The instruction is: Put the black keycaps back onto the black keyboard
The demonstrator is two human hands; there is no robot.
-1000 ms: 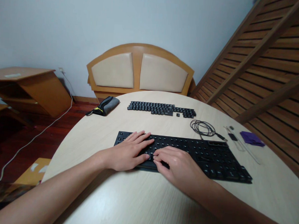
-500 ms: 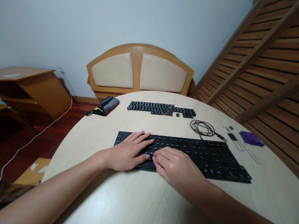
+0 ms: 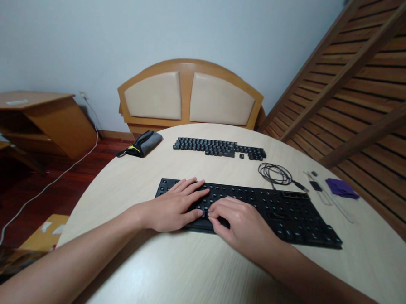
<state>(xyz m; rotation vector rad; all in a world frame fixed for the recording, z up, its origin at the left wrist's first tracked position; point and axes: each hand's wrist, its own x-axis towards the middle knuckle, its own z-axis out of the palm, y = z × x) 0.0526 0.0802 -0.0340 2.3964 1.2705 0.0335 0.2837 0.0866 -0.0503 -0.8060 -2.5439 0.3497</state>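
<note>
A black keyboard lies across the table in front of me, with part of its surface bearing bare switch posts. My left hand rests flat on its left part, fingers spread and thumb extended towards the right hand. Just right of that thumb, my right hand is closed in a pinch at the keyboard's lower rows. Its fingertips hide whatever may be between them. Behind the keyboard, loose black keycaps stand in neat rows, and one single keycap sits slightly apart from them.
A coiled black cable lies behind the keyboard. To its right are a wire tool with a black handle, a thin pale stick and a purple cloth. A grey-black pouch lies at the table's back left.
My right hand's thumb has bent away from the palm, opening a gap behind the pinching fingertips. The left hand and the keyboard look nearly the same.
</note>
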